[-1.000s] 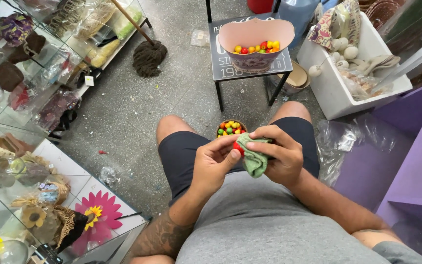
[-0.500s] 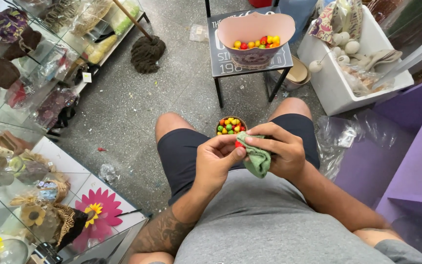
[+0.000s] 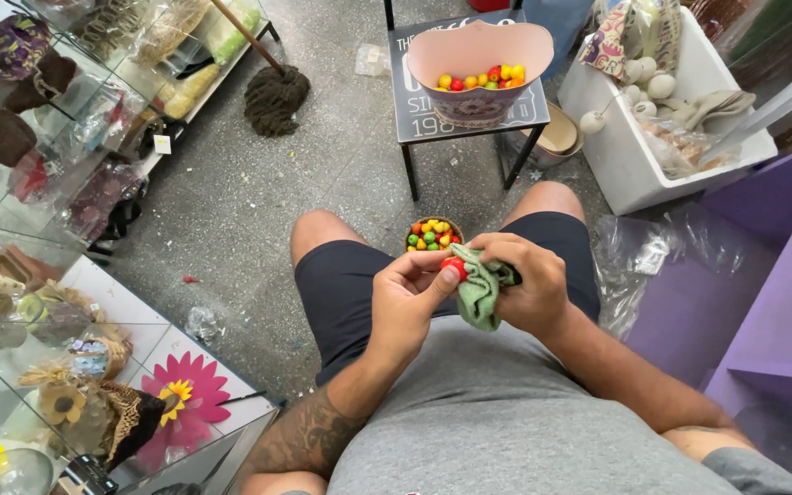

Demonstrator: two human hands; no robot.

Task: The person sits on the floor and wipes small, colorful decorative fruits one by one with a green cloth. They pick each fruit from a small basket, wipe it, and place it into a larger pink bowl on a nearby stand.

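My left hand pinches a small red ball between thumb and fingers, just above my lap. My right hand grips a bunched green cloth that presses against the red ball. Between my knees sits a small round basket filled with several red, green, yellow and orange balls. Farther ahead, a pink bowl holding more coloured balls rests on a small black table.
A glass display case with hats and craft items runs along the left. A mop leans on it. A white foam box of pale balls stands at right, beside clear plastic bags and a purple shelf.
The hands stay together over the lap; the red ball has turned slightly against the green cloth. The view has shifted a little.
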